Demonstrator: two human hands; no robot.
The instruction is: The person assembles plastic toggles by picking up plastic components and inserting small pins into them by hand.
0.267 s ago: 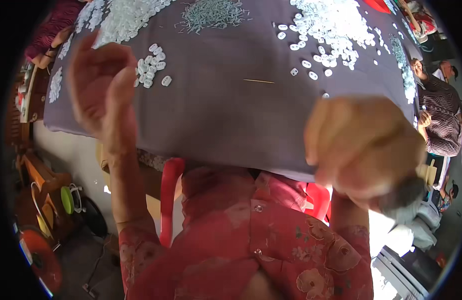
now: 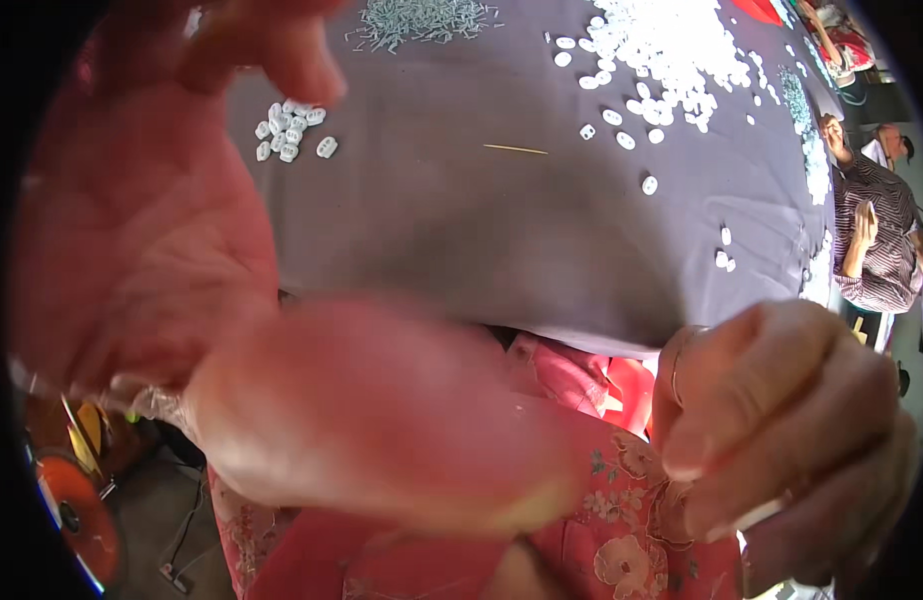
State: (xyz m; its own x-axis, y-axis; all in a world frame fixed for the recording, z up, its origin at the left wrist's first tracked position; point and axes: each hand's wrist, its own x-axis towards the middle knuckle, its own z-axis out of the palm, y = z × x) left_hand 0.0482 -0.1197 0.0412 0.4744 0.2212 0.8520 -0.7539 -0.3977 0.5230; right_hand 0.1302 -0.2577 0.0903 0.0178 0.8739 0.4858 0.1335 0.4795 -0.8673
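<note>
My left hand [image 2: 172,260] is raised very near the camera, palm showing, with the thumb stretched out across my lap and the fingers spread toward the top edge. I see nothing in it. At lower right, my right hand [image 2: 792,430] is closed with bent fingers in front of the table edge; whatever it may hold is hidden. A small heap of white oval pieces [image 2: 292,130] lies on the dark tablecloth beyond my left hand. Between the heaps rests a thin yellowish stick [image 2: 516,149], touched by neither hand.
A large pile of white pieces [image 2: 672,50] spreads over the far right, with several loose ones nearer me. Thin grey-green pins [image 2: 422,22] are heaped at the far middle. A person in a striped top [image 2: 882,215] sits at the right side. An orange round object [image 2: 80,520] stands lower left.
My left hand has come up much closer to the camera, covering the left side. My right hand has moved down and right, uncovering loose white pieces near the right edge.
</note>
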